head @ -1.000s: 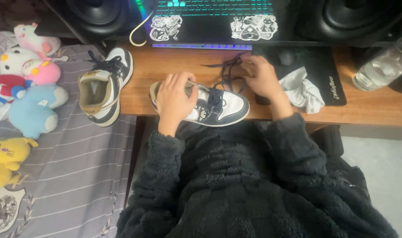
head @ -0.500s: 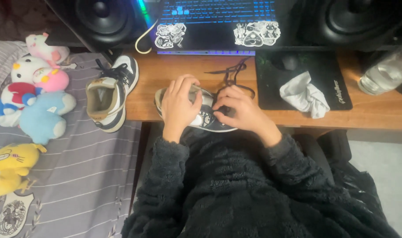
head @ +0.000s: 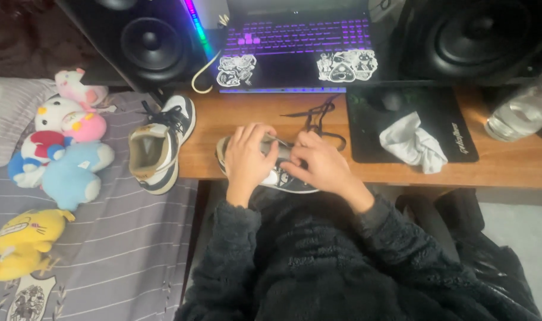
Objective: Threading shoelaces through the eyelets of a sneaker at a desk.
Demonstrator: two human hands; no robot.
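A black-and-white sneaker (head: 283, 178) lies on the front edge of the wooden desk (head: 509, 169), mostly covered by both hands. My left hand (head: 247, 157) rests over its heel and tongue, fingers curled on it. My right hand (head: 318, 163) presses on the shoe's lacing area, fingers pinched at the black lace (head: 315, 116), whose loose end trails up toward the laptop. A second matching sneaker (head: 159, 142), laced, sits on the desk's left corner, opening up.
A laptop (head: 298, 53) with a lit purple keyboard stands between two black speakers (head: 152, 44). A black mouse pad (head: 461, 137) holds a crumpled white cloth (head: 413, 142). A clear water bottle (head: 520, 113) lies at right. Plush toys (head: 63, 154) sit on the striped bed.
My right hand came in from the lace at the right onto the shoe beside my left hand. The camera view has shifted, and the keyboard light went from green-blue to purple.
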